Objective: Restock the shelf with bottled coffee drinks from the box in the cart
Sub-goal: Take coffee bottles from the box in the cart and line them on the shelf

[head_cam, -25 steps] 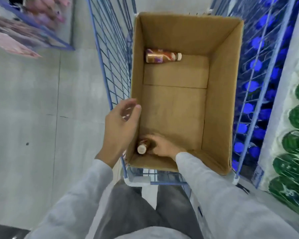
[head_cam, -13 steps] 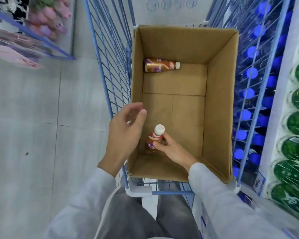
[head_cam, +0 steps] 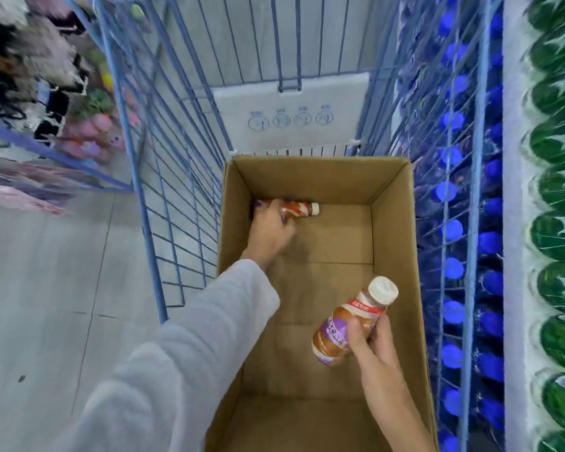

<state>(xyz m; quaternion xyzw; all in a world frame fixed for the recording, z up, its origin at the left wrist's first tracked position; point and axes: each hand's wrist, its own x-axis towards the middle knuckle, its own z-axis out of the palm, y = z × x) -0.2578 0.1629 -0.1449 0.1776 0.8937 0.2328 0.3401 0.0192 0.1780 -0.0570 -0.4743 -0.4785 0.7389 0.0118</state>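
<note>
Right hand, lower right of frame: fingers and thumb wrapped round a coffee bottle. The bottle is brown with a purple label, its white cap tilted toward the upper right, and it looks held clear of the box bottom.

Left hand, centre of frame, is down in the far left corner of the box. Its fingers lie over the body of a second bottle, which is on its side with the cap pointing right. It is blurred there, so I cannot tell whether the fingers grip or only touch. Grey sleeve on the left arm.

The box is open cardboard and sits in a blue wire cart. No other bottles show in it, though its near end is cut off by the frame. A white carton sits beyond it, top centre. Right side of frame: blue-capped bottles behind the wire, green bottles at the edge. Grey floor on the left.

Progress, as a judgement: the box is nearly emptied and these look like the last two. Still to do: lift the second bottle, carry both over, and set them on the shelf. Which shelf takes the coffee is not identifiable here.
</note>
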